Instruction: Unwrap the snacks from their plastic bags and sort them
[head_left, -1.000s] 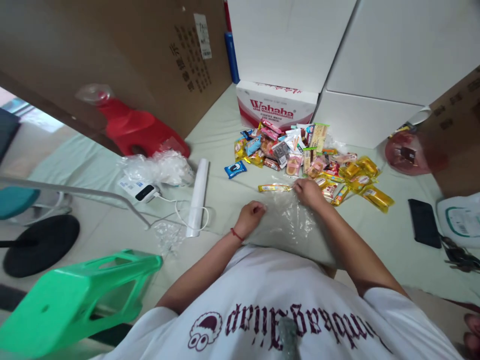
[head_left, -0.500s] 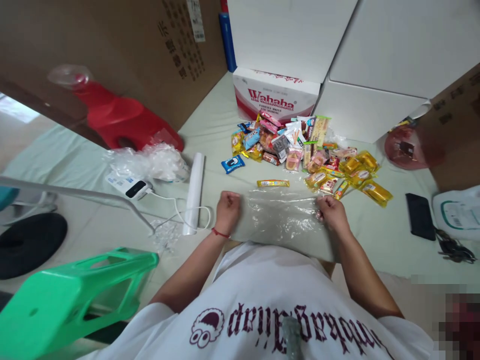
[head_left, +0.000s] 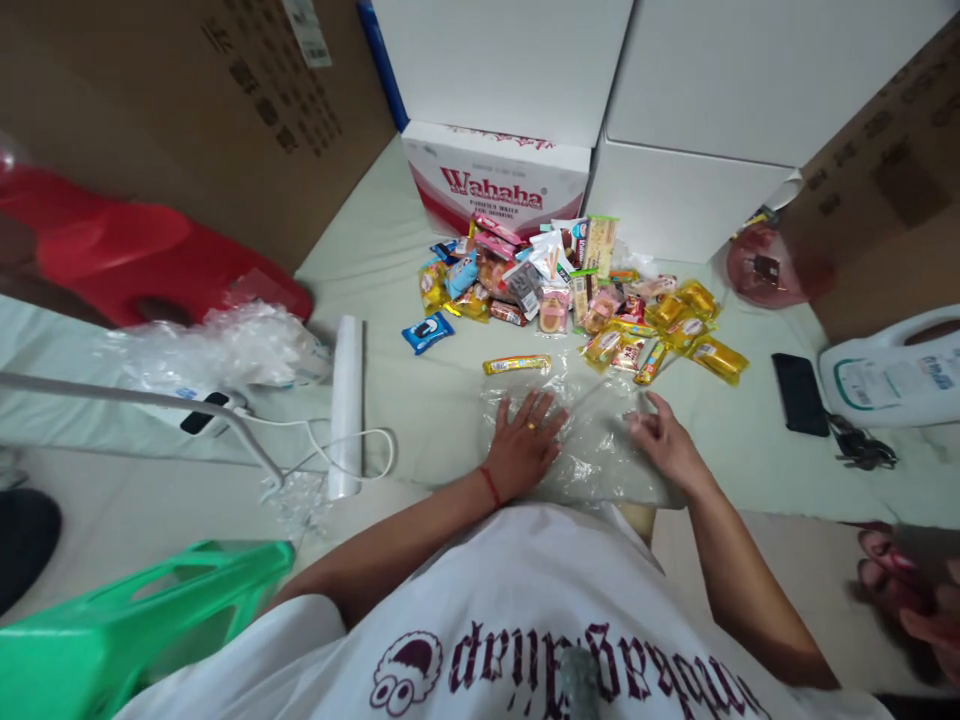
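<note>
A clear, wrinkled plastic bag (head_left: pixel 589 465) lies flat on the table in front of my body. My left hand (head_left: pixel 525 442) rests palm down on its left half, fingers spread and holding nothing. At the bag's right side is my right hand (head_left: pixel 666 442), its fingers partly bent, with a gap between the digits. I see nothing gripped there. Just beyond the bag lies a yellow stick-shaped snack packet (head_left: pixel 517 364). Farther back is a pile of wrapped snacks (head_left: pixel 525 285), with yellow-wrapped cakes (head_left: pixel 686 325) at its right. A blue snack packet (head_left: pixel 428 333) lies apart on the left.
A Wahaba-style printed carton (head_left: pixel 495 180) and white boxes (head_left: pixel 694 200) stand behind the snacks. Left are a plastic roll (head_left: pixel 346 405), white cable, crumpled plastic (head_left: pixel 225 345) and red jug (head_left: pixel 165 260). Right are a phone (head_left: pixel 800 394), keys and white jug (head_left: pixel 892 370). A green stool (head_left: pixel 150 620) stands lower left.
My left hand has left the bag's far left corner and moved right, flattening onto the bag. My right hand's fingers have loosened from their pinch at the bag's right corner. The view has shifted.
</note>
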